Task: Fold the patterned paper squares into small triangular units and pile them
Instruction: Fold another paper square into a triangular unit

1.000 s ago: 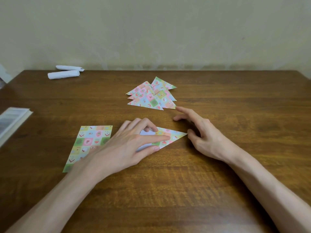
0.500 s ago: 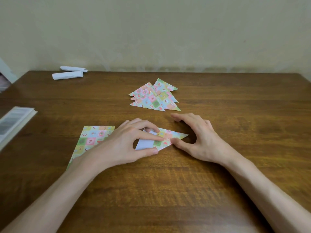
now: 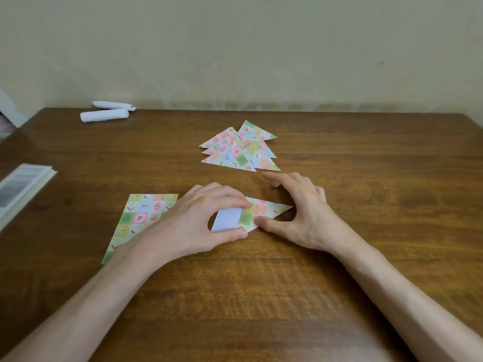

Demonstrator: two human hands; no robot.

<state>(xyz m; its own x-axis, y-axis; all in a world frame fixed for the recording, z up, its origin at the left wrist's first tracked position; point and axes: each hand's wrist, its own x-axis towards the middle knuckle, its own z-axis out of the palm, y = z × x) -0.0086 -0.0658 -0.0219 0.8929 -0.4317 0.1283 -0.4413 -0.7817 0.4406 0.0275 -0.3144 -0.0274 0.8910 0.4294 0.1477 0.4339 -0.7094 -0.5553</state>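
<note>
**Step in hand: flattening the fold on the current unit.**

The half-folded unit (image 3: pixel 261 211) lies on the wooden table (image 3: pixel 261 296) directly in front of me, between my two hands, with its point to my right. A white flap (image 3: pixel 226 219) of the reverse side shows at its left end.

My left hand (image 3: pixel 193 223) arches over that end. The index finger lies along the upper edge and the thumb along the lower edge, so the paper is pinched between them and pinned to the table. My right hand (image 3: pixel 305 218) is loosely spread and grips nothing. Its thumb tip presses the lower patterned edge, and the other fingers arch past the point towards the table.

Procedure, as I judge it:

1. I hold the left pinch steady so the layers cannot slide.
2. I check that the flap's edges line up with the triangle's edges before committing the crease.
3. I run the right thumb along the fold with firm, even pressure, working away from the pinned end.
4. I lift off only once the flap lies flat, as thin paper springs open.

The pile of finished triangles (image 3: pixel 240 150) sits just beyond my right fingertips, a short move away. The unfolded patterned sheets (image 3: pixel 141 215) lie partly under my left wrist, so I avoid dragging them.
</note>
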